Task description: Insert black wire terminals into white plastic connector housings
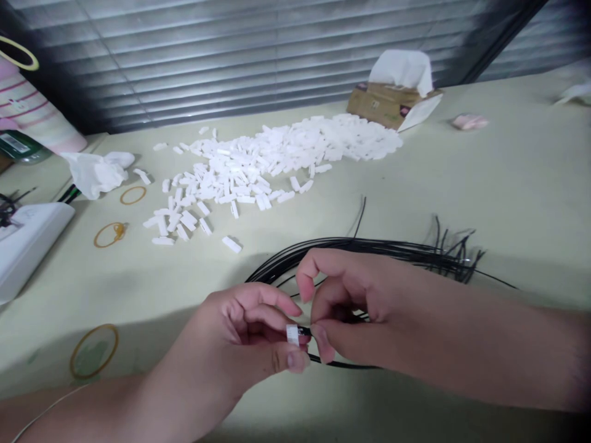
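My left hand [252, 335] pinches a small white plastic piece [292, 334] between thumb and fingers. My right hand [344, 307] meets it from the right, its thumb and fingers closed on a thin black wire [351, 364] whose end touches the white piece. Just behind both hands lies a coiled bundle of black wires [397, 249], its loose ends fanning out to the right. Farther back on the pale table [508, 184] spreads a large heap of the same white plastic pieces [272, 160].
A tissue box [392, 101] stands behind the heap, with a pink object [468, 121] to its right. At left lie a crumpled tissue [96, 172], rubber bands [111, 234], a white device [28, 243] and striped containers [32, 114]. Closed blinds run along the back.
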Demonstrator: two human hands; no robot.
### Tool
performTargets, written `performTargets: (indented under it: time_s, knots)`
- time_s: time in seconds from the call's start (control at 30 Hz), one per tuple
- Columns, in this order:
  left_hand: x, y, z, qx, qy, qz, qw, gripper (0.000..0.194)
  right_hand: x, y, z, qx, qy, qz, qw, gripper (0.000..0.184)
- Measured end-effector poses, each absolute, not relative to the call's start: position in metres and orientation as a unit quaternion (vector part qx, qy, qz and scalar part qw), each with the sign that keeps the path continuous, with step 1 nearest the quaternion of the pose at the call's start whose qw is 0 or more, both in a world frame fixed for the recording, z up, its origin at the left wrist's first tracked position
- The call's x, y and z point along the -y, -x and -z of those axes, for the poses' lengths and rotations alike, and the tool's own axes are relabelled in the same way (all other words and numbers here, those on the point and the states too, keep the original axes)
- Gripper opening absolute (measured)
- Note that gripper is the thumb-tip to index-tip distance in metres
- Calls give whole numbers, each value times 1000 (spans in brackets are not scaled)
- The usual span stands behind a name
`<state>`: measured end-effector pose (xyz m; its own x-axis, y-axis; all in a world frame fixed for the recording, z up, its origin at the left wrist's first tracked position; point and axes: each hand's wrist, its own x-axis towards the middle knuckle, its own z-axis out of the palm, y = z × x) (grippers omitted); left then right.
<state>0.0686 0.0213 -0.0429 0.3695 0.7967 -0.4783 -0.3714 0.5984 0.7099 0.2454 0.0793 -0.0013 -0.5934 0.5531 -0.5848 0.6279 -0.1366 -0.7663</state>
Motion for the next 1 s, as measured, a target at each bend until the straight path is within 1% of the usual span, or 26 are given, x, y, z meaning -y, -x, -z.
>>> performTargets:
  time_s: [0.1, 0.23, 0.3, 0.37, 0.47, 0.63, 0.8, 1.0]
  knots:
    - [-24, -70, 42, -427, -254, -371, 785, 23, -75, -245, 5, -669, -447, 593, 19, 17]
    - [-25, -71, 40, -442, -260, -363, 778, 26, -66, -245, 14, -736, -430, 520, -59, 14]
    - [-24, -71, 40, -450, -274, -359, 771, 24, -63, -244, 16, -759, -424, 489, -73, 15]
    - [-23, -71, 41, -455, -288, -357, 764, 22, -62, -244, 17, -780, -421, 459, -65, 14]
    - [-22, -68, 45, -458, -299, -348, 761, 24, -63, -247, 15, -797, -427, 425, -50, 9]
    - [-22, -64, 46, -441, -302, -356, 766, 19, -69, -255, 10, -795, -440, 418, -17, 1]
    - [-26, -62, 41, -459, -294, -329, 771, 14, -75, -250, 7, -785, -458, 417, 18, 8]
    - [-26, -60, 43, -472, -296, -327, 764, 16, -76, -253, 8, -787, -443, 429, 1, 12]
